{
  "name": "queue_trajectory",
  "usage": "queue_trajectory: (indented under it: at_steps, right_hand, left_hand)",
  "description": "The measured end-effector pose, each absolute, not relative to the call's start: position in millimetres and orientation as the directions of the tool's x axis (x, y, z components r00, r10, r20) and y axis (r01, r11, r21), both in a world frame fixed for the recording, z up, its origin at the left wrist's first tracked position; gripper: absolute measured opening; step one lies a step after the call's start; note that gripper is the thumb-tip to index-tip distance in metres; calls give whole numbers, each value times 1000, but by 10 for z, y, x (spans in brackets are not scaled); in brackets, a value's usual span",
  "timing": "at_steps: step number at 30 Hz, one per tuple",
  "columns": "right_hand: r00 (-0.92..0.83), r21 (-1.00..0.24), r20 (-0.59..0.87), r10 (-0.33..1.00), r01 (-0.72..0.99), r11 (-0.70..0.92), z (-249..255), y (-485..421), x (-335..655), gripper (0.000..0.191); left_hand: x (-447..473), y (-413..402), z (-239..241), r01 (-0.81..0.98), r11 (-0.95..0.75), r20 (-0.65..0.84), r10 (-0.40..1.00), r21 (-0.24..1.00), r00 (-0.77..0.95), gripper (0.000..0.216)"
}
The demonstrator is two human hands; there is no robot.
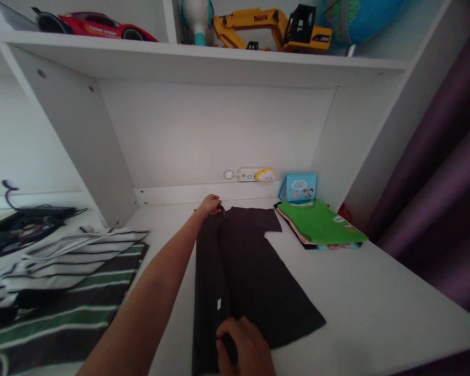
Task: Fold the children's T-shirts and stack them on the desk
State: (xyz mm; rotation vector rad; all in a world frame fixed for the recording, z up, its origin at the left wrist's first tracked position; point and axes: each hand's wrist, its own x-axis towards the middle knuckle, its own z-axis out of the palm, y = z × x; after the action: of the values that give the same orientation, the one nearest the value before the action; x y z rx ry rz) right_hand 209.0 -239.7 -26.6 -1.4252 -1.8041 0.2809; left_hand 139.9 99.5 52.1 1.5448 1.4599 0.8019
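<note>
A black short-sleeved shirt lies spread on the white desk, its left side folded over toward the middle. At the far end of the fold, my left hand pinches the cloth near the shoulder. My right hand grips the near end of the same folded edge, close to the hem. A small white tag shows on the folded strip between the hands. One sleeve stretches out to the right at the back. My left forearm reaches across the desk and hides part of it.
A stack of folded clothes with a green shirt on top lies at the back right, before a small blue calendar. Striped clothes lie at the left. A power strip is at the back wall. The shelf overhead holds toys.
</note>
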Motion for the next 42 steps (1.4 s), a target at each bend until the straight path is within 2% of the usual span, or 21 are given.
queue_trajectory:
  at_steps: [4,8,13,16,19,22,24,26,28,30,33,38,42]
  right_hand:
    - [-29,-554,455,890,774,308,-362,-2423,2129,16]
    - [-61,-395,472,879,877,273,-269,-2416,2300,17]
    - [-378,-263,444,812,812,522,-74,-2311,2247,47]
    - [-520,-222,384,763,750,623,-267,-2254,2027,63]
    - [-497,-178,442,747,768,616,-630,-2269,1834,52]
    - [-530,-177,458,714,733,657,-698,-2341,1838,39]
    - [-645,-255,381,662,615,746,-425,-2351,1979,37]
    - [-721,-400,289,630,507,764,16,-2251,2189,36]
    - [-608,-526,202,768,595,609,435,-1976,2404,36]
    - [-480,-522,140,866,707,476,677,-1518,2566,25]
    - [-247,-461,99,964,847,265,662,-666,2670,21]
    - [-42,-450,91,995,890,79,274,320,2635,21]
    - [35,-453,66,997,892,-1,52,574,2578,25]
  left_hand:
    - [1531,977,311,552,-43,-41,989,833,140,33]
    - [1332,924,233,682,-188,85,980,706,182,34]
    - [1058,663,18,758,-386,137,918,526,372,39]
    - [944,531,-170,818,-405,111,911,408,396,53]
    - [867,502,-285,908,-340,98,940,244,326,59]
    - [826,502,-297,940,-291,99,956,180,277,63]
    - [786,474,-275,935,-305,96,952,184,291,62]
    - [709,425,-257,930,-309,127,949,202,288,60]
    - [598,380,-257,926,-286,198,950,248,240,53]
    - [475,371,-271,901,-259,279,946,347,165,43]
    - [330,465,-284,848,-230,353,934,477,56,34]
    - [255,833,-255,810,-208,381,924,548,-21,41]
    - [219,1084,-262,779,-224,338,941,586,17,26]
